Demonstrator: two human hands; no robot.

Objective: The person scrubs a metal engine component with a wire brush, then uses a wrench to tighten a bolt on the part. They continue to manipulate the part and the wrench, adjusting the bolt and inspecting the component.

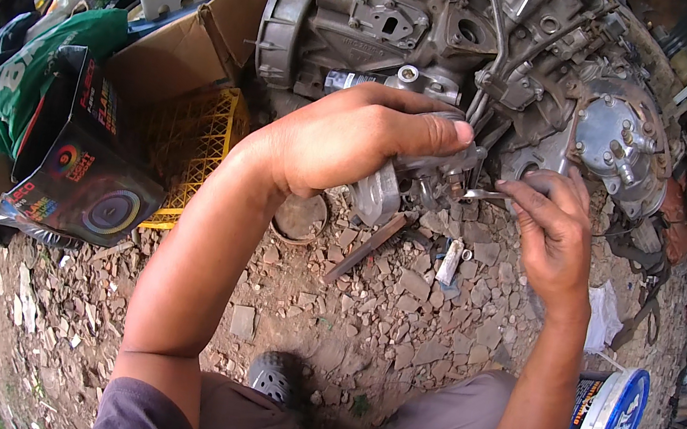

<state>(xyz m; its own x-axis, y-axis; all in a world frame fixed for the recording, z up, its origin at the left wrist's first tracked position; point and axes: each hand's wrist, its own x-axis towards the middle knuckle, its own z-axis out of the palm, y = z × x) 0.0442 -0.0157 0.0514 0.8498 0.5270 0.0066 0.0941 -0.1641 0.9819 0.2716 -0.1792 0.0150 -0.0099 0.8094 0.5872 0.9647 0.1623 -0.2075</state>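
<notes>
Metal part beneath left fingers, seemingly gripped

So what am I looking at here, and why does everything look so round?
No robot here, just a person's bare left hand and right hand. The picture comes from a fisheye camera worn on the head, looking down, so straight edges bend toward the rim. The left holds a grey metal part; the right pinches a slim metal piece close to it. Beyond sits large grey machinery. Below is stony ground, with a yellow crate to the left and a blue-lidded bucket to the right.
</notes>
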